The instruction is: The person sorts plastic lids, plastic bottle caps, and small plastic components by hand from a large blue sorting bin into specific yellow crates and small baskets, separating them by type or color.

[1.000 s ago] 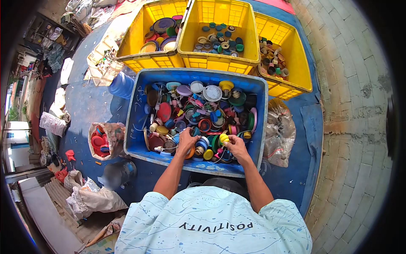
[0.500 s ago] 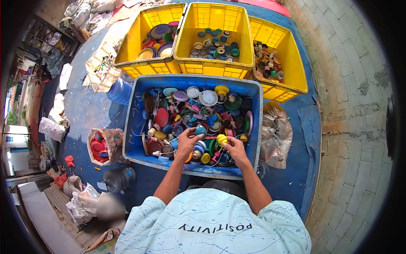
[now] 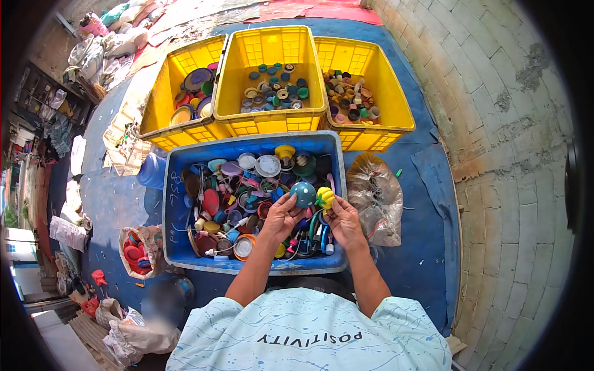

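My left hand (image 3: 282,216) is closed on a round teal piece with pale dots (image 3: 302,194), pinched between thumb and fingers. Close beside it, my right hand (image 3: 344,220) grips a ribbed yellow piece with a green leafy part (image 3: 325,196), shaped like a small pumpkin. Both pieces are raised over the right half of a blue bin (image 3: 253,267). Inside that bin lies a jumble of plastic lids, caps and pump tops, among them a white lid (image 3: 268,166) and a red lid (image 3: 211,201).
Behind the blue bin stand a left yellow crate (image 3: 179,134), a middle yellow crate (image 3: 272,122) and a right yellow crate (image 3: 396,127), each holding sorted caps. A sack of red lids (image 3: 154,238) is at left; a filled plastic bag (image 3: 377,207) sits right, before a block wall (image 3: 507,185).
Both hands have risen from low over the bin, bringing the teal and yellow pieces closer to the camera. The view has shifted, so the bins appear lower and further left.
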The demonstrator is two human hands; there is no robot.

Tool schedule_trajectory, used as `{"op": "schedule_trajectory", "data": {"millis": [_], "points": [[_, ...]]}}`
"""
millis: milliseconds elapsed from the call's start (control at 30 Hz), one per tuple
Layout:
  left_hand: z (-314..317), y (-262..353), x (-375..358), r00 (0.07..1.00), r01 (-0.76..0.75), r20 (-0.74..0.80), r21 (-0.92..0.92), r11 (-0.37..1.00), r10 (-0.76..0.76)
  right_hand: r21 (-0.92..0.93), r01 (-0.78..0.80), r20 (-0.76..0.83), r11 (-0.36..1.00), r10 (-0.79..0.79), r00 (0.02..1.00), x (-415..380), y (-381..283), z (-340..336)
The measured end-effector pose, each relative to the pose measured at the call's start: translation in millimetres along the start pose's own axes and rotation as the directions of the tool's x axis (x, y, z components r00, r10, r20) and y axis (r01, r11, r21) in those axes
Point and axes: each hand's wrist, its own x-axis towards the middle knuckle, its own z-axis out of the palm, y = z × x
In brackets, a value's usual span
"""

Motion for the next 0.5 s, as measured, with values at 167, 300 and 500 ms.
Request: {"op": "schedule_trajectory", "data": {"millis": [167, 300, 500], "points": [[18.0, -22.4, 18.6, 0.999, 0.05, 0.016, -0.01, 0.999, -0.05, 0.054, 0.041, -0.019, 0.998, -0.04, 0.999, -0.4, -18.0, -15.8], [30.9, -31.7, 33.8, 0.998, 0.069, 0.005, -0.006, 0.998, -0.069, 0.103, 0.065, -0.012, 0.993, -0.064, 0.998, 4.6, -35.3, -23.3], [60.1, -27.7, 71.5, 0.997, 0.074, 0.004, 0.001, 0.997, -0.074, 0.155, 0.104, -0.016, 0.982, -0.102, 0.995, 34.4, -62.9, -35.5]]}}
